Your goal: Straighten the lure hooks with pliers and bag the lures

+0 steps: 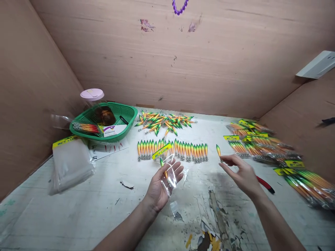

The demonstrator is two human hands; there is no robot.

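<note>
My left hand (159, 190) holds a clear plastic bag (170, 179) with a yellow header, palm up, the thumb on the bag. A green and orange fishing lure lies inside the bag. Pinched by its hook end between the thumb and fingers of my right hand (242, 172) is another fishing lure (218, 150), its green tip pointing up. Beyond my left hand runs a row of fishing lures (193, 151) standing side by side, hooks toward me. Behind that row is a loose heap of the same lures (167, 122).
At left, a green basket (125, 134) holds a lidded jar (92, 101) and packed red lures; empty header bags (72, 165) are stacked before it. Filled lure packs (259, 139) pile up at right. Red-handled pliers (265, 184) lie beyond my right wrist. Peeling patches mark the near table.
</note>
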